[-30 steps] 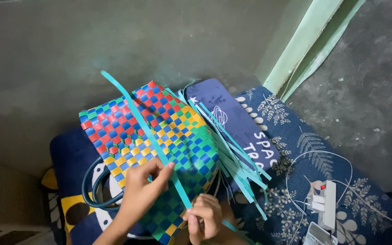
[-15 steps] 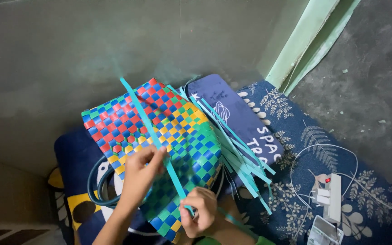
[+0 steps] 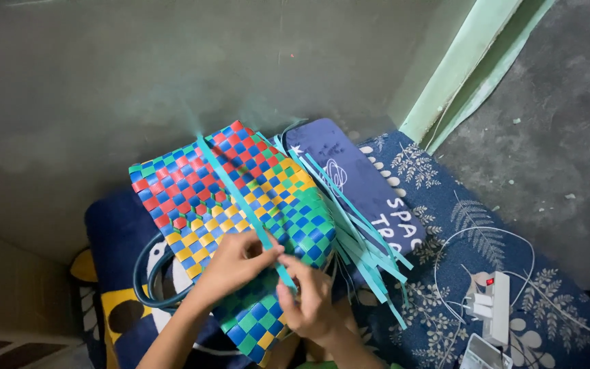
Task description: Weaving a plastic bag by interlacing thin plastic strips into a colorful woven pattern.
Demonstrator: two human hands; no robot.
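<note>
Now both hands pinch one teal strip (image 3: pixel 240 198) lying across the checkered woven basket (image 3: pixel 233 205): the left hand (image 3: pixel 230 263) just left of the right hand (image 3: pixel 308 301), near the basket's near edge

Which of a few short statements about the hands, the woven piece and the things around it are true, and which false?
1. Both hands, left hand and right hand, pinch one teal strip. True.
2. The woven basket is plain white. False: red, blue, green and yellow checks.
3. A power strip lies at the right. True.
4. Loose strip ends hang off the left. False: they fan out right.
</note>
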